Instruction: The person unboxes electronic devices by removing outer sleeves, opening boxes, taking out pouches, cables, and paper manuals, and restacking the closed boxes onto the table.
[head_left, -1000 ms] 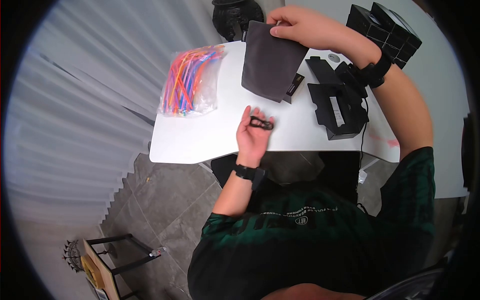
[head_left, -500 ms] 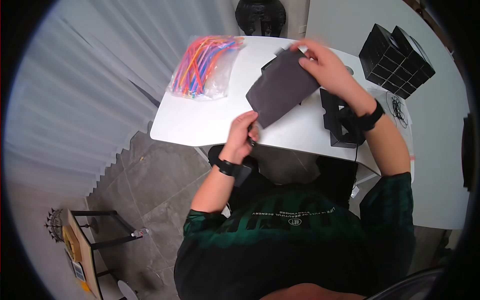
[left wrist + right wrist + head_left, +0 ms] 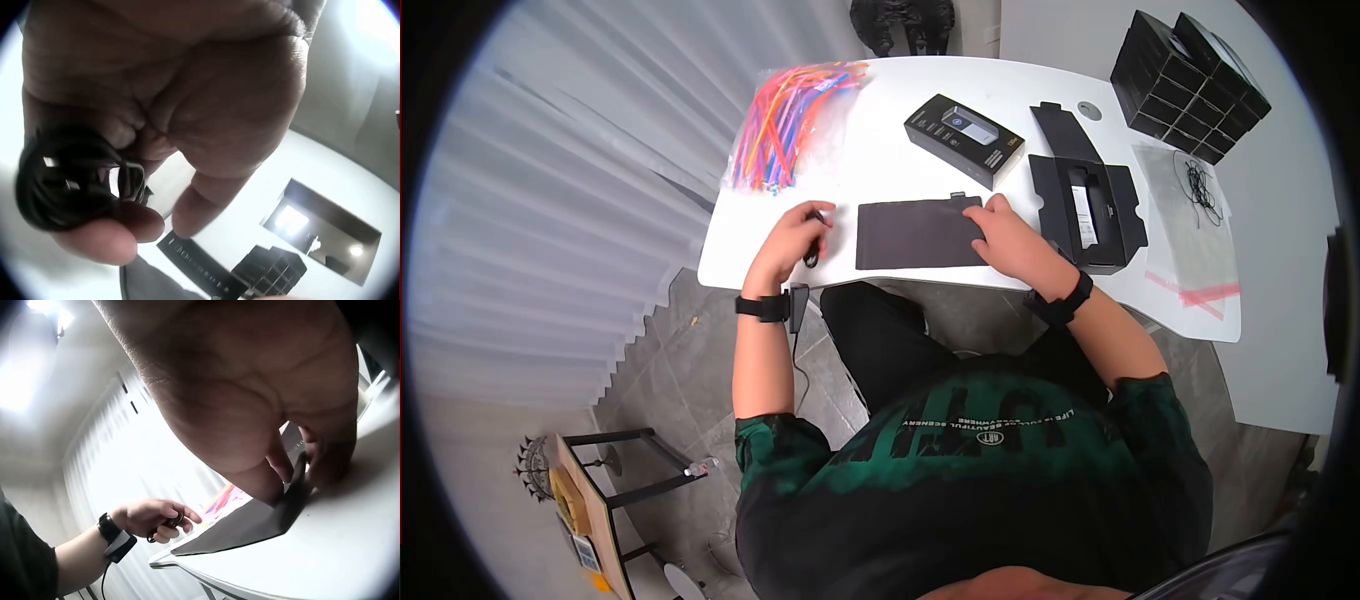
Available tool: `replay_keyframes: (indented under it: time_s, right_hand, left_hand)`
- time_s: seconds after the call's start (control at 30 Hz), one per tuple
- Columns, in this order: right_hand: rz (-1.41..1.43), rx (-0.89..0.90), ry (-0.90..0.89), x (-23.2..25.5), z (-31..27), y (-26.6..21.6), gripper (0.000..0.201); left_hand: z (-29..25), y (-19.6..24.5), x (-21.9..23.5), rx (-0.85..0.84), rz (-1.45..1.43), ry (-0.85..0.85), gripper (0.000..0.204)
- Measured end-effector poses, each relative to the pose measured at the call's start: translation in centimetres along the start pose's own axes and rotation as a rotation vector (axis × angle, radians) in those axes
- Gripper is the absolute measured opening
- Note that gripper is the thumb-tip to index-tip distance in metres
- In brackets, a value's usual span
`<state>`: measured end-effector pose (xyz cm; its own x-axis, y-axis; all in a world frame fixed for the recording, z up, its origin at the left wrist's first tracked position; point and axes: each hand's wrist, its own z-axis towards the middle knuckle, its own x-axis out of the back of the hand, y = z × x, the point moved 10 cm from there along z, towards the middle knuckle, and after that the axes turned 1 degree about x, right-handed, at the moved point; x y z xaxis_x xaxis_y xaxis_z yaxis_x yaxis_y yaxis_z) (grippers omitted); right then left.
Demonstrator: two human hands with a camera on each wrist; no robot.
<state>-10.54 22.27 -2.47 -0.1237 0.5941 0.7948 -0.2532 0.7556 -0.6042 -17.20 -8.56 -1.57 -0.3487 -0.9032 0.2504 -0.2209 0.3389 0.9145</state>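
Left hand (image 3: 792, 243) gripped a coiled black cable (image 3: 812, 253) in curled fingers left of centre, seemingly keeping it off the flat dark-grey fabric pouch (image 3: 915, 236) mid-frame. Right hand (image 3: 1020, 247), nearly closed, pinched the pouch's right end, probably to control its soft cloth.

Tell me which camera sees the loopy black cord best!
The left wrist view, because the black cord looks biggest there, with loops you can see in the left hand. The head view shows it small and dark in that hand. The right wrist view shows it small too, partly hidden by fingers.
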Motion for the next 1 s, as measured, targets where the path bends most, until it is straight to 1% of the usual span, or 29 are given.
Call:
replay_keyframes:
  time_s: [0.03,0.1,0.17,0.2,0.23,0.27,0.43,0.5,0.53,0.57,0.63,0.67,0.7,0.77,0.8,0.87,0.9,0.97,1.0]
  right_hand:
    - [0.003,0.001,-0.007,0.1,-0.1,-0.1,0.045]
    - [-0.058,0.020,-0.031,0.1,-0.5,-0.8,0.046]
    - [-0.054,0.039,-0.023,0.0,-0.6,-0.9,0.046]
    - [-0.051,0.056,-0.010,0.1,-0.7,-1.0,0.047]
    - [-0.049,0.061,-0.007,0.0,-0.6,-0.7,0.047]
    - [-0.044,0.087,0.016,0.0,-0.7,-0.6,0.048]
    - [-0.021,0.117,0.044,0.2,-1.0,-0.3,0.049]
    - [-0.041,0.129,0.052,0.1,-1.1,-0.2,0.050]
    - [-0.040,0.129,0.059,0.3,-1.2,-0.3,0.050]
    - [-0.045,0.125,0.054,0.3,-1.3,-0.4,0.050]
    - [-0.050,0.118,0.049,0.1,-1.4,-0.2,0.050]
    - [-0.070,0.153,0.082,0.1,-1.4,-0.2,0.050]
    - [-0.091,0.189,0.113,0.2,-1.5,-0.4,0.050]
    - [-0.064,0.163,0.111,0.4,-1.6,-0.4,0.049]
    - [-0.039,0.138,0.109,0.6,-1.7,-0.3,0.049]
    - [-0.038,0.141,0.110,0.6,-1.8,-0.4,0.049]
    - [-0.035,0.141,0.116,0.7,-1.8,-0.4,0.048]
    - [-0.038,0.152,0.133,0.6,-1.8,-0.1,0.048]
    - [-0.043,0.166,0.144,0.6,-1.9,-0.1,0.048]
  left_hand:
    - [-0.4,0.7,-0.3,0.017,-0.254,-0.054,0.041]
    - [-0.6,1.6,-2.2,0.010,-0.355,-0.074,0.041]
    - [0.1,2.2,-4.7,-0.029,-0.226,-0.124,0.040]
    - [1.0,2.0,-5.4,-0.062,-0.223,-0.115,0.042]
    - [1.2,2.7,-6.2,-0.101,-0.238,-0.119,0.042]
    - [1.7,2.6,-6.9,-0.101,-0.260,-0.126,0.041]
    - [3.0,1.0,-9.4,-0.059,-0.338,-0.154,0.042]
    - [2.7,0.8,-9.5,-0.071,-0.450,-0.112,0.042]
    - [3.5,-0.2,-9.1,-0.137,-0.300,-0.114,0.048]
    - [3.6,-0.2,-8.9,-0.138,-0.294,-0.117,0.048]
    - [2.9,0.9,-8.7,-0.276,0.217,-0.041,0.052]
    - [2.6,1.2,-8.9,-0.287,0.255,-0.052,0.056]
    - [2.4,1.5,-9.0,-0.287,0.256,-0.053,0.056]
    - [0.2,5.3,-8.8,-0.638,0.605,0.170,0.057]
    - [-0.1,5.2,-8.8,-0.635,0.604,0.172,0.057]
    - [-0.9,5.7,-7.8,-0.614,0.761,0.362,0.057]
    - [-1.4,5.9,-7.9,-0.618,0.763,0.362,0.057]
    - [-1.8,5.3,-9.6,-0.517,0.770,0.177,0.052]
    - [-1.9,4.6,-9.8,-0.515,0.800,0.167,0.047]
